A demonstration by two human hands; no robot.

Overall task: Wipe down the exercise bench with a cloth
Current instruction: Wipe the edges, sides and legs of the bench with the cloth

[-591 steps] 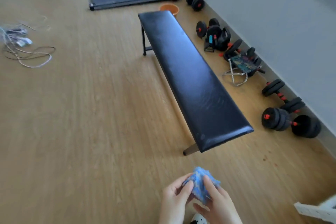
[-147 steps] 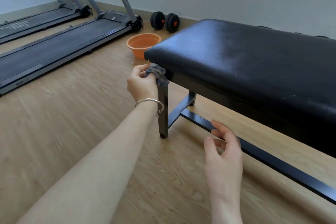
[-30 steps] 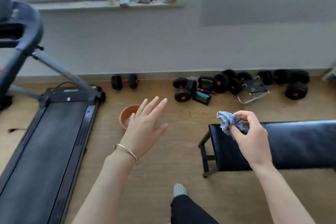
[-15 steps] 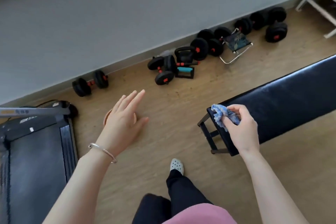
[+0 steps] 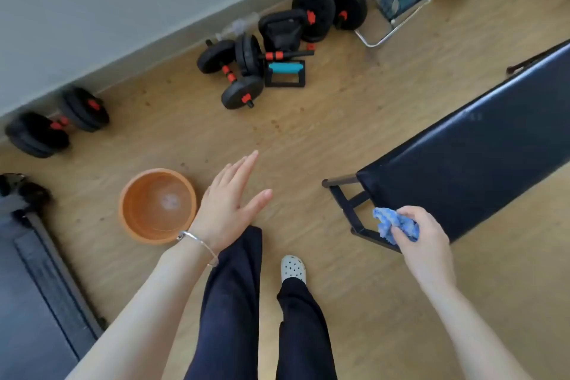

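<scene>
I stand at the short end of the black padded exercise bench [image 5: 481, 160], which runs off to the upper right. My right hand [image 5: 422, 237] grips a crumpled blue cloth [image 5: 390, 224] just in front of the bench's near end, above its black leg frame [image 5: 348, 210]. The cloth is not touching the pad. My left hand [image 5: 228, 203] hovers with straight fingers, holding nothing, beside an orange basin [image 5: 157, 205] on the floor.
Black dumbbells [image 5: 234, 71] with red collars, a kettlebell [image 5: 282, 29] and a small folding stool [image 5: 396, 0] lie along the grey wall. A treadmill [image 5: 34, 281] fills the lower left. My legs and a white clog [image 5: 293, 268] are below on the wooden floor.
My view has tilted further down to the floor. The right hand with the cloth has dropped lower beside the bench end. The orange basin has come fully into sight by my left hand.
</scene>
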